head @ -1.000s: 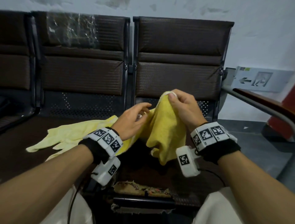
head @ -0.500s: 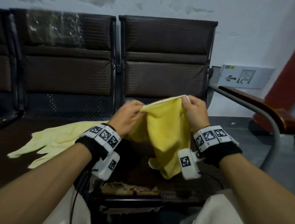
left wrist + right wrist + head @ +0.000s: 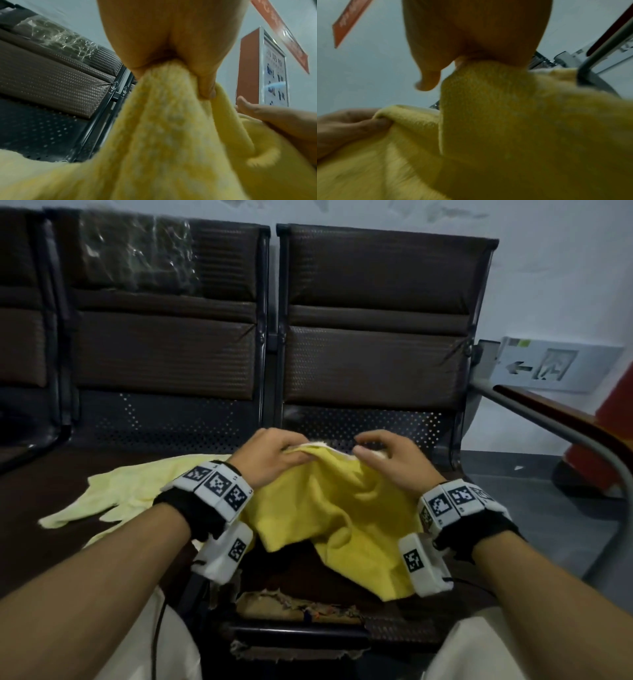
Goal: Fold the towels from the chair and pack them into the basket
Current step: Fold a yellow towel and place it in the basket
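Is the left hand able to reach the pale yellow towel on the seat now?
Probably yes, but not yet: the pale yellow towel lies uncovered beside the left hand, which grips the bright yellow towel together with the right hand.

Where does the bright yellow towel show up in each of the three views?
Head: yellow towel centre, hanging between both hands.
Left wrist: fills the lower middle.
Right wrist: fills the lower right.
Shared landmark: the left hand pinching its top edge.

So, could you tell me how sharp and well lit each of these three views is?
Head view: dim, bowed at the edges, yet yellow towel is sharp. Left wrist view: towel smeared, chair back crisp. Right wrist view: the blurriest, murky.
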`<state>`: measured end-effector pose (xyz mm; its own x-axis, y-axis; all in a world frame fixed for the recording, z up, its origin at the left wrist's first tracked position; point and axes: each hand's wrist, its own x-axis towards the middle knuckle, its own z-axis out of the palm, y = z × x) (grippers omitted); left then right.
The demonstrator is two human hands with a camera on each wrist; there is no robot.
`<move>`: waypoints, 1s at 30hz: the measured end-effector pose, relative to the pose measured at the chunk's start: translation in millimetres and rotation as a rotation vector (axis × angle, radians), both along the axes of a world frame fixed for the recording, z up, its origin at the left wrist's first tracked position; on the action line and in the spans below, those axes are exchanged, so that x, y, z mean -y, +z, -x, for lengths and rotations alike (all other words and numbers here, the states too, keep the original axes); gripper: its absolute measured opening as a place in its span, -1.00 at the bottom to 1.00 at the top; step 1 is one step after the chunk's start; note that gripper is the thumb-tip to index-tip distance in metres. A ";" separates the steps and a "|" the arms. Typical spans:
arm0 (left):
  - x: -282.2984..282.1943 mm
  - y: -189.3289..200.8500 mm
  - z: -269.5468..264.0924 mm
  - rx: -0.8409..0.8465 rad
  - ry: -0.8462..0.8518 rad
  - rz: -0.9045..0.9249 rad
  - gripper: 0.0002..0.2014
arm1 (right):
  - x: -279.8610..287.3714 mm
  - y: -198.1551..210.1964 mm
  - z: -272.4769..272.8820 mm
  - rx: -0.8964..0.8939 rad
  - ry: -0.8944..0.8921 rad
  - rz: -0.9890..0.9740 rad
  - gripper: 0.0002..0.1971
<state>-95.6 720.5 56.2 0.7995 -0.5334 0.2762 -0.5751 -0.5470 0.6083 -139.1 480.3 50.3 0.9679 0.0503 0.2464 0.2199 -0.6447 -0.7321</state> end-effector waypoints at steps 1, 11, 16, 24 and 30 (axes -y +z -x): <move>1.7 -0.2 -1.3 0.005 -0.018 0.049 -0.86 | -9.4 1.5 0.5 -0.050 0.101 -0.027 -0.49; -4.0 -13.0 -10.7 -0.160 -0.053 0.026 -0.79 | -16.9 15.9 -7.5 0.155 0.170 -0.149 -0.74; -17.9 -17.1 -16.1 -0.121 0.065 -0.347 -0.67 | 0.1 31.2 -7.4 0.337 -0.103 -0.408 -0.73; -6.0 4.2 -6.2 -0.089 0.213 -0.096 -0.54 | 6.2 10.1 -3.7 0.169 -0.228 -0.371 -0.88; 20.9 -14.6 -2.1 -0.413 0.188 0.087 -0.61 | 5.3 -30.9 0.9 -0.419 0.043 -0.044 -0.18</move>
<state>-93.6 699.6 41.5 0.9325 -0.3579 -0.0486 -0.1708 -0.5556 0.8137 -139.9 475.1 19.4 0.9821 0.0914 -0.1648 -0.0762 -0.6073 -0.7908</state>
